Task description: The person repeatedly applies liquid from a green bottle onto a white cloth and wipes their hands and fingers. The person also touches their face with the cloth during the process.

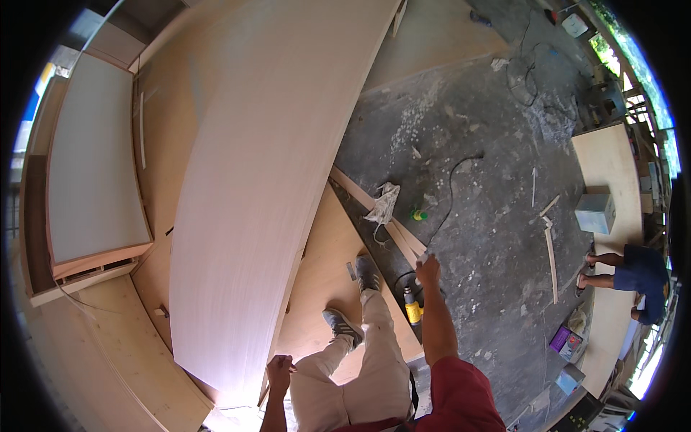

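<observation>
A tall plywood sheet (252, 180) stands on edge in front of me, leaning away. My left hand (279, 373) rests against its near lower edge, fingers curled on the rim. My right hand (428, 271) is stretched out to the right over the floor, pinching a small pale object that is too small to make out. My feet in grey shoes (356, 302) stand on a plywood sheet lying flat (324, 266) on the floor.
Wooden strips (381, 223) and a crumpled rag (383, 203) lie on the concrete floor, with a yellow power tool (412, 311) and black cable. A cabinet frame (93, 165) stands at left. Another person (633, 277) stands at right by a workbench (612, 173).
</observation>
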Demonstrator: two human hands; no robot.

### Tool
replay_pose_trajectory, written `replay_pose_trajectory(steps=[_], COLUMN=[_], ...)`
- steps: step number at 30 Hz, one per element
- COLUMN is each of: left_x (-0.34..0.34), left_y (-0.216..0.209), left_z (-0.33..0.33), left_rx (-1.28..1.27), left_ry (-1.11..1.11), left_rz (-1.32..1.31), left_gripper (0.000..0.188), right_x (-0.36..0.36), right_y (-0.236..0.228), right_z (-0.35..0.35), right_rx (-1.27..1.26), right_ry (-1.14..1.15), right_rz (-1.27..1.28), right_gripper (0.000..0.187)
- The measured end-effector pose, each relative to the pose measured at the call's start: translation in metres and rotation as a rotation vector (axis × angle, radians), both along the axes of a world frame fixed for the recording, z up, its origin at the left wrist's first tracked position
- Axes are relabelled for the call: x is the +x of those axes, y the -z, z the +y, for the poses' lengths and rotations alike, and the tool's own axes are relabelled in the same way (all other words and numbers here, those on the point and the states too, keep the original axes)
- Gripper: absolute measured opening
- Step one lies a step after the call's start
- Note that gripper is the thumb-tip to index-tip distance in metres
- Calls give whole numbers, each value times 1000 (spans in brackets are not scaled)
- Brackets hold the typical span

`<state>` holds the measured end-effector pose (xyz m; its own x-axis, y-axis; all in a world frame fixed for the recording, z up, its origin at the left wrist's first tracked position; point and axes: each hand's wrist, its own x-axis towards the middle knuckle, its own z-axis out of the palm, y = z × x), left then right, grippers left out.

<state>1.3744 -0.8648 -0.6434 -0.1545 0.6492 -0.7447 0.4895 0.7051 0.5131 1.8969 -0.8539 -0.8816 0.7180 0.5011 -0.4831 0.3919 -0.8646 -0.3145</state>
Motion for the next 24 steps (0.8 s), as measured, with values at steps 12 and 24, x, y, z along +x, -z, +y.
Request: replay_pose_trajectory(steps=[12, 24], left_x=[77, 77], left_y=[16, -32], left_z=[-55, -84], left_rx=[-457, -453], left_ry=[-261, -420], left_rz=[35, 160], left_gripper=[22, 24], right_x=[93, 46], right_y=[171, 149], right_z=[119, 120], right_rx=[-215, -218], right_ry=[24, -374], right_rz=[73, -113], right_gripper=[74, 43])
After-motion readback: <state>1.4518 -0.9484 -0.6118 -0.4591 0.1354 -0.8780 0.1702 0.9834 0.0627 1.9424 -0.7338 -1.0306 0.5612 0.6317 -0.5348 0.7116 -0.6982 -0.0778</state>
